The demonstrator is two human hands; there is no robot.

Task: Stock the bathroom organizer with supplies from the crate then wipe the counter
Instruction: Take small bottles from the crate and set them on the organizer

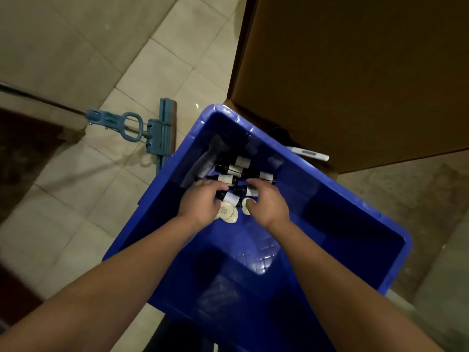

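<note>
Both arms down in the crate (330, 185), I curl my left hand (200, 203) round the near bottle (230, 198) and my right hand (267, 205) over the farther bottle (250, 191), gathering two supplies per trip.

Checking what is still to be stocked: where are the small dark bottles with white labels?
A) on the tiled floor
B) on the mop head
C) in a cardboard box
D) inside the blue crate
D: the small dark bottles lie on the bottom of the blue crate, beside round cream discs.
</note>
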